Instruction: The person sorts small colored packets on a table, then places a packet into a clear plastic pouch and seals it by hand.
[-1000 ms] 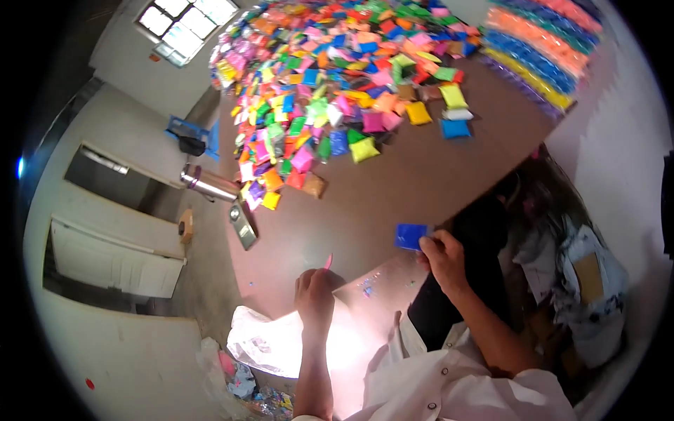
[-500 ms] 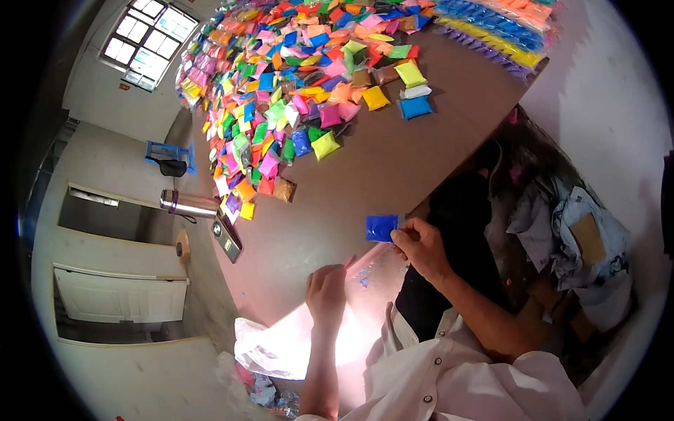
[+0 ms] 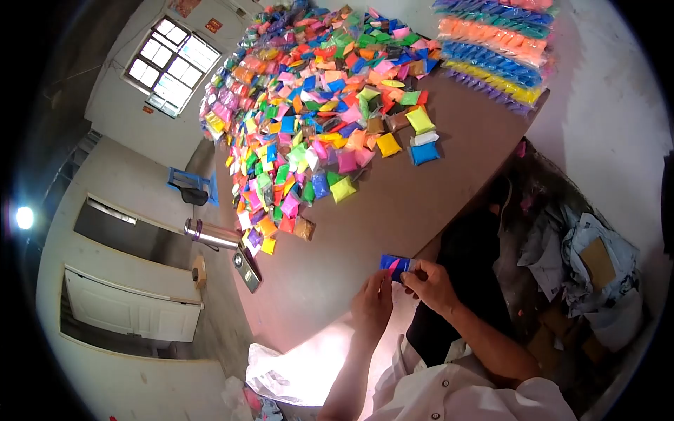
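A small dark blue packet [image 3: 387,262] is pinched at its right end by my right hand [image 3: 432,286], above the front edge of the table [image 3: 337,245]. My left hand [image 3: 372,305] is closed on a thin pink strip [image 3: 394,266], whose exact kind I cannot make out. The strip lies across the front of the blue packet, and the fingertips of both hands are close together. Beyond them, a large heap of small coloured packets [image 3: 330,126] covers the far left of the table, with a blue packet [image 3: 424,154] near its right side.
Rows of bagged coloured packets [image 3: 491,52] stand at the back right. A steel flask [image 3: 210,234] and a phone-like device [image 3: 246,268] lie at the left edge. A clear plastic bag [image 3: 281,375] hangs near my left arm; crumpled wrapping [image 3: 590,259] fills the floor at right.
My left hand has moved right and up to the blue packet, bringing the pink strip across it. The packet is now partly covered. The view has tilted, shifting the scene lower.
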Demonstrator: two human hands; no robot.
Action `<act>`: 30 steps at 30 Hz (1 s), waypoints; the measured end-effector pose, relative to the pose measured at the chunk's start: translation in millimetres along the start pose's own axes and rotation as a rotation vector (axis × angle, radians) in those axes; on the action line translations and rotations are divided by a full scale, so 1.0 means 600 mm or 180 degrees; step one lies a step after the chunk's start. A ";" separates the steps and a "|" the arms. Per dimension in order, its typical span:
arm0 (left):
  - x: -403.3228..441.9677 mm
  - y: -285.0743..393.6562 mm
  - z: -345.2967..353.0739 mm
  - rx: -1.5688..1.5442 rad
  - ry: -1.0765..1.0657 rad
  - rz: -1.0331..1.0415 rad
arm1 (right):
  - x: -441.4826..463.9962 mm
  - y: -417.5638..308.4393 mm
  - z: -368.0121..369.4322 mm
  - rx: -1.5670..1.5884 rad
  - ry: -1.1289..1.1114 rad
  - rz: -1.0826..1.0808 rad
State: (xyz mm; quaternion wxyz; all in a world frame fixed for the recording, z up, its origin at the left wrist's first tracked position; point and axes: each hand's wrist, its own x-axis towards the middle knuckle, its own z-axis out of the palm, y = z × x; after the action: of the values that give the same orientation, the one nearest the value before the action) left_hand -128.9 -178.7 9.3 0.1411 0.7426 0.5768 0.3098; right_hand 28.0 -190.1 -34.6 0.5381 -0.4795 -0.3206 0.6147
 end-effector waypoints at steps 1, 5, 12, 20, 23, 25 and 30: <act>0.003 -0.002 0.000 0.0263 0.0082 0.0351 | 0.002 -0.001 -0.001 0.0001 -0.0034 0.0058; -0.003 -0.004 0.002 0.0549 0.0043 0.0430 | 0.003 -0.014 0.000 -0.0007 -0.0058 0.0232; -0.006 -0.004 -0.001 0.0449 -0.0001 0.0281 | 0.009 0.005 -0.005 0.0103 -0.0232 0.0174; 0.018 -0.051 -0.031 0.0382 0.0299 -0.0287 | 0.007 0.005 -0.007 0.0076 -0.0131 0.0035; 0.010 0.016 -0.019 -0.0064 0.0156 0.0085 | 0.014 0.022 -0.004 0.0174 -0.0219 -0.0181; 0.005 0.009 0.000 0.0315 0.0082 0.0216 | 0.014 0.023 -0.005 0.0040 -0.0271 -0.0207; 0.037 -0.037 -0.006 0.0573 0.0322 0.0234 | 0.009 0.022 -0.007 -0.0027 -0.0253 -0.0302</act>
State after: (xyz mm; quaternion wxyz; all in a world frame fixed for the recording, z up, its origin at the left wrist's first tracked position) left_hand -145.2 -151.6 6.0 0.0331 0.7563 0.5811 0.2988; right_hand 27.7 -188.4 -49.5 0.5514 -0.4413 -0.3667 0.6056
